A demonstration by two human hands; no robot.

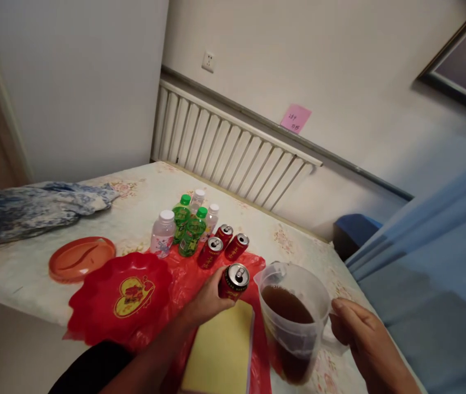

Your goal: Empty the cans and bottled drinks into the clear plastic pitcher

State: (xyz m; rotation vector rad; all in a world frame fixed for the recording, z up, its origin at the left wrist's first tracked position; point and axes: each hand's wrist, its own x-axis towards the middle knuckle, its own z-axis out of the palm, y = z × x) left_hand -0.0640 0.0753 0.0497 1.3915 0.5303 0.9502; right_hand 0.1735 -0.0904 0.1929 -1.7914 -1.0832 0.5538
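My left hand (209, 301) is wrapped round a red drink can (233, 282) with a silver top, above the edge of a yellow pad (222, 347). At the right, my right hand (360, 328) is closed on the handle of a clear plastic pitcher (294, 323). Brown liquid fills a good part of the pitcher. Just behind the held can stand three more red cans (210, 252). Left of them are green-capped bottles (192, 235) and clear bottles with white caps (163, 235). Whether the pitcher rests on the table, I cannot tell.
A red scalloped tray (93, 298) and an orange lid (63, 262) lie at the left on the flowered tablecloth (298, 246). Red plastic sheeting (187, 279) is spread under several items. Bundled patterned cloth (36, 210) lies far left. A radiator (225, 148) runs behind; a blue curtain (434, 246) hangs right.
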